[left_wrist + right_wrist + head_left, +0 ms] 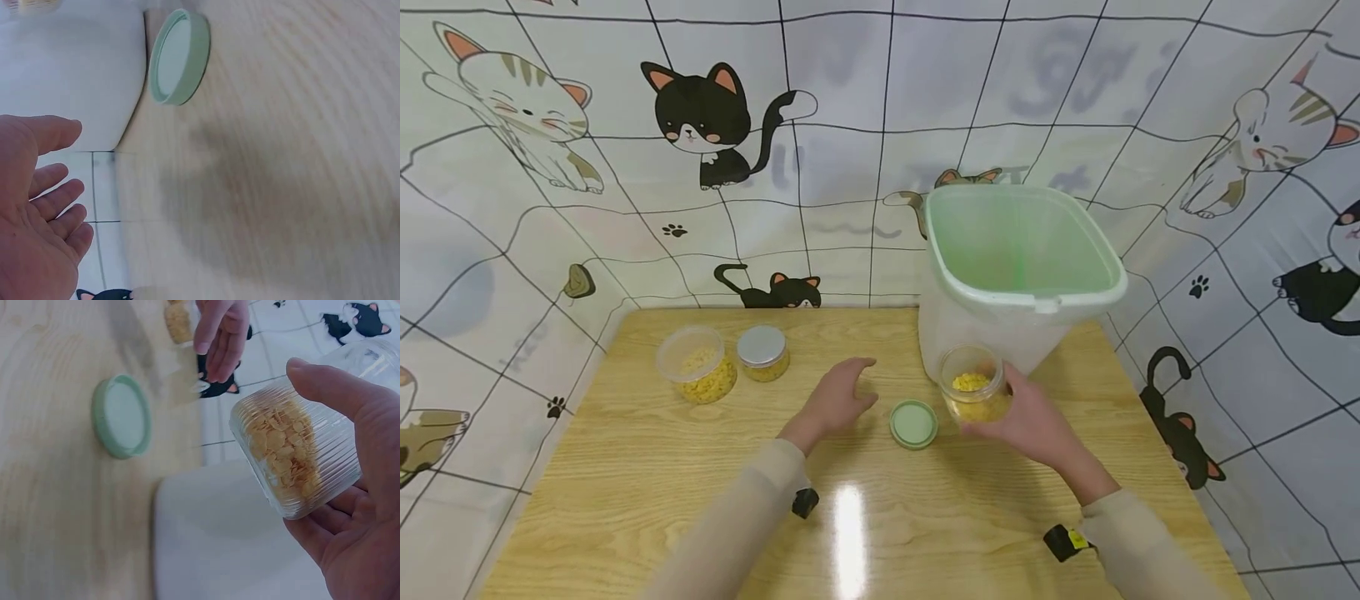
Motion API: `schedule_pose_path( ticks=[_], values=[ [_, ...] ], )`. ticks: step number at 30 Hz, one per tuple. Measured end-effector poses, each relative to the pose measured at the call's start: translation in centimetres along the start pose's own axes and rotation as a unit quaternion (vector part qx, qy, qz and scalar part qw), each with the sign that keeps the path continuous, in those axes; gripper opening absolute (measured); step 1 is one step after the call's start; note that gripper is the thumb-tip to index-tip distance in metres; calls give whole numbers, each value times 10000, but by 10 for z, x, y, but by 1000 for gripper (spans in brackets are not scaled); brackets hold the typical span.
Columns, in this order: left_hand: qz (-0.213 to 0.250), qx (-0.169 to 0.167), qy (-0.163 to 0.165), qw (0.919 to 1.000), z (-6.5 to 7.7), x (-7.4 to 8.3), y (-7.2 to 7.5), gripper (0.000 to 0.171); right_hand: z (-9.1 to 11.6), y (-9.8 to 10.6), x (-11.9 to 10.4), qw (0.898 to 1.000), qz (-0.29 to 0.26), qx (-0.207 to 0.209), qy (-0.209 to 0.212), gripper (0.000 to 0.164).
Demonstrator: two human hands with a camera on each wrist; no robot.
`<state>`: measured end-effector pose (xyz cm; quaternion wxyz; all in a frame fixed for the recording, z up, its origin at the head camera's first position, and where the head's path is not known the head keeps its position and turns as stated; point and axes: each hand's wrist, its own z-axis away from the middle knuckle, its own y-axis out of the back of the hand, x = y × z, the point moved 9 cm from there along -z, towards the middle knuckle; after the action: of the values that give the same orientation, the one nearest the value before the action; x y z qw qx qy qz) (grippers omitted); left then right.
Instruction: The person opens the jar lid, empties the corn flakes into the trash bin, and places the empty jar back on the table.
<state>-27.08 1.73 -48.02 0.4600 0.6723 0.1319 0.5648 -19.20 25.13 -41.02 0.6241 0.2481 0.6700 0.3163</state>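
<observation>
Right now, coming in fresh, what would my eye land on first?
Probably the big open tub, white outside and pale green inside, at the back right of the wooden table, before a backdrop printed with cartoon cats. In front of it, the right hand grips a clear jar holding yellow flakes; a green lid lies nearby.

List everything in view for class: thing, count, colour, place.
Table: 1, tan, foreground.
Cat-print backdrop: 1, white, surrounding.
Bin: 1, white-green, back right.
Round tub: 1, clear, back left.
Silver-lidded jar: 1, clear, beside tub.
Ribbed jar: 1, clear, before bin.
Flakes: many, yellow, in ribbed jar and tub.
Lid: 1, green, table centre.
Wrist cameras: 2, black, wrists.
Sleeves: 2, beige, forearms.
Left hand: 1, bare, near lid.
Right hand: 1, bare, holding ribbed jar.
</observation>
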Motion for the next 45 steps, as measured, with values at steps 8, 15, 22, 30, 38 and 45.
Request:
schedule_pose_path(
  ticks=[8,15,22,30,38,45],
  values=[
    [-109,180,-253,9995,0,11,27,54,-1,31,-38,9990,140,172,384,81],
    [-87,26,-412,9991,-2,22,37,53,-1,68,-68,9992,371,38,121,79],
    [-218,29,-592,9980,-13,44,44,53,-3,107,-82,9988,-71,-135,-464,80],
    [-369,78,-799,9961,-28,78,57,52,-14,152,-88,9941,570,148,-906,86],
    [555,209,-687,9959,-42,107,69,52,-28,184,-79,9919,517,331,-1115,98],
    [1478,388,-645,9862,-56,124,76,64,-39,212,-65,9879,560,748,-1236,101]
  ],
)
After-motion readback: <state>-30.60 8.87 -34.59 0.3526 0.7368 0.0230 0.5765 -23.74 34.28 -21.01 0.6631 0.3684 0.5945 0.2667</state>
